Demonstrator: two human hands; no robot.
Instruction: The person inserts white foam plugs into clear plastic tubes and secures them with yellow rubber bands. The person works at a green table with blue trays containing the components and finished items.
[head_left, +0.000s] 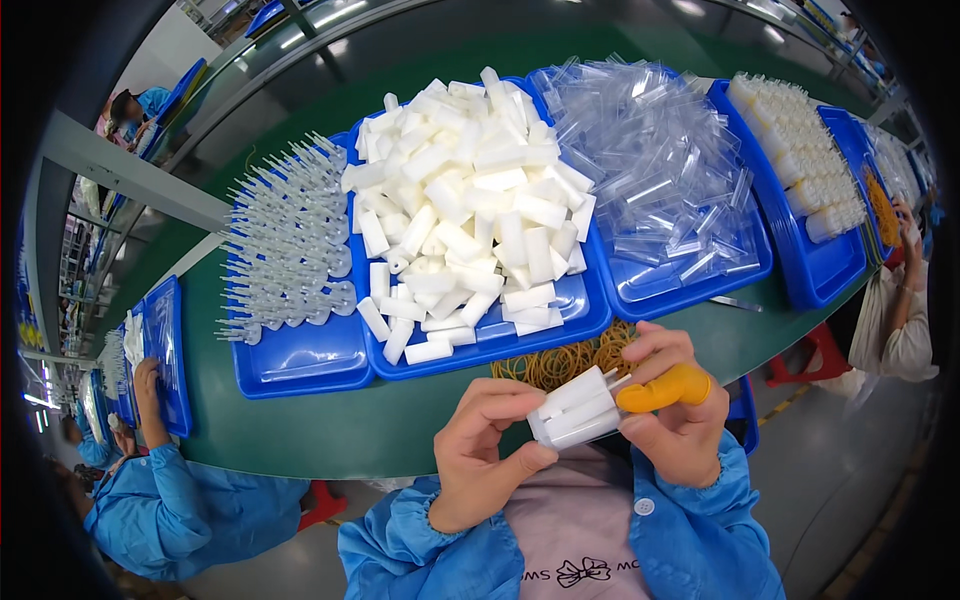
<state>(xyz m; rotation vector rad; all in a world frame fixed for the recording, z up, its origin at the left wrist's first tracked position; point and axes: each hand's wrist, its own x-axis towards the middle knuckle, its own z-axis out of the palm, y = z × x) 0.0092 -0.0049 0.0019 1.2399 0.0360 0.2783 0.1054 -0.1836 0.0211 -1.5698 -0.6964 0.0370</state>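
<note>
Between my two hands, above the table's near edge, is a small bundle of white oblong pieces (580, 408) with clear plastic around its left end. A thin white stem sticks out at its upper right. My left hand (485, 455) pinches the left end between thumb and fingers. On the other end are the fingers of my right hand (685, 425), its index finger in a yellow finger cot (665, 390). Just behind lies a heap of tan rubber bands (560, 362). Beyond it, a blue tray (560, 290) is piled with white foam-like blocks (470, 200).
Left of the blocks, a blue tray (300, 372) holds rows of white stemmed parts (290, 240). To the right are clear plastic sleeves (650, 150) and a tray of cream-coloured parts (795, 150). Co-workers sit at left (185, 510) and right (895, 320). A red stool (815, 355) stands right.
</note>
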